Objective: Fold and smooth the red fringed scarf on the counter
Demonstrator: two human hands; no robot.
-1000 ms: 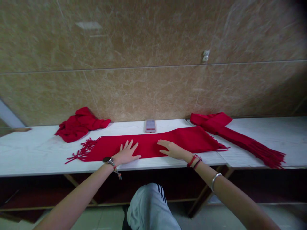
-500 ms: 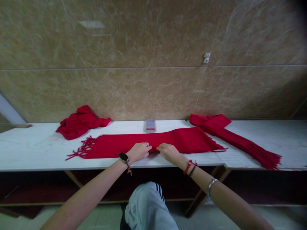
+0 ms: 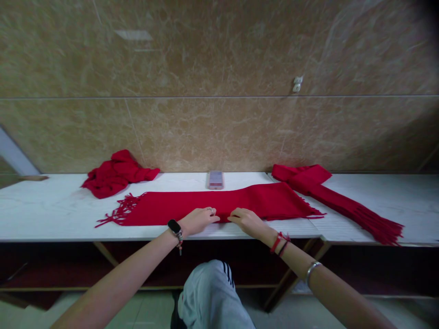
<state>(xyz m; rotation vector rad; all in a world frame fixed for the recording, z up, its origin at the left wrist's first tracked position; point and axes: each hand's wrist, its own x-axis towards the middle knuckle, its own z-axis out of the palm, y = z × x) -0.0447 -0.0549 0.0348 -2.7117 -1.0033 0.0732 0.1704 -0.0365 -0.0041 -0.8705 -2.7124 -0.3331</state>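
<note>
A long red scarf (image 3: pixel 164 208) with fringed ends lies flat along a white table (image 3: pixel 51 214), stretched left to right. My left hand (image 3: pixel 198 220) and my right hand (image 3: pixel 247 220) sit close together at the middle of the scarf's near edge. Both have their fingers curled and pinched on that edge of the cloth. A dark watch and beaded bracelet are on my left wrist; red cords and a silver bangle are on my right arm.
A crumpled red scarf (image 3: pixel 115 175) lies at the back left. Another red scarf (image 3: pixel 339 198) stretches diagonally at the right. A pink phone (image 3: pixel 215 179) rests by the marble wall (image 3: pixel 219 91). My knee in grey trousers (image 3: pixel 212 297) is below the table edge.
One second ago both hands lay flat and spread on the scarf. They have since drawn together at the middle and closed on its near edge.
</note>
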